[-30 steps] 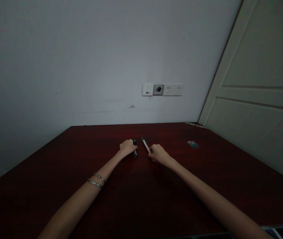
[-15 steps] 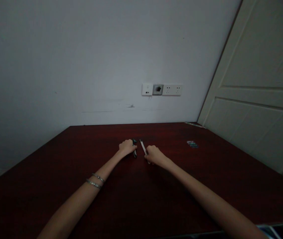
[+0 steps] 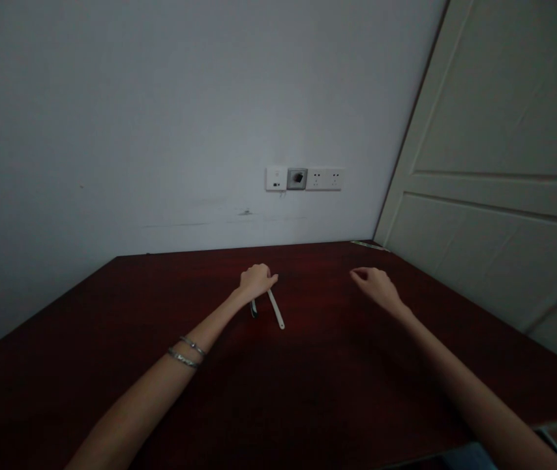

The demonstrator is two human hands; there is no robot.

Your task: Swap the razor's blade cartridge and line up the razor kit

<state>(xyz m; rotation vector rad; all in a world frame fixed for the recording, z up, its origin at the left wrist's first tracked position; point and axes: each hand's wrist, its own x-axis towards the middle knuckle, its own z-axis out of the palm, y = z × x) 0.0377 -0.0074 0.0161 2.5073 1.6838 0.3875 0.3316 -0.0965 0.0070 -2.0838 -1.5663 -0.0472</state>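
Observation:
My left hand (image 3: 256, 282) is over the far end of a slim white stick (image 3: 276, 311), its fingers curled round that end and the thumb pointing right. The stick's near end has a small hole and lies toward me on the dark red table. Just left of it, a second thin item, dark and white (image 3: 254, 309), sticks out from under the same hand; its far part is hidden. Farther right, my right hand (image 3: 380, 287) is low over the table, fingers curled and tips together. What they hold, if anything, is hidden.
The reddish-brown table (image 3: 259, 391) meets a pale wall (image 3: 185, 130) at the back. Wall sockets (image 3: 325, 179) are set above it. A white panelled door (image 3: 494, 143) borders the right side. A thin strip (image 3: 370, 245) lies at the far right corner.
My right hand has let go of the white stick and moved right, where the small flat packet lay; the packet no longer shows. My left hand has shifted right onto the stick's far end.

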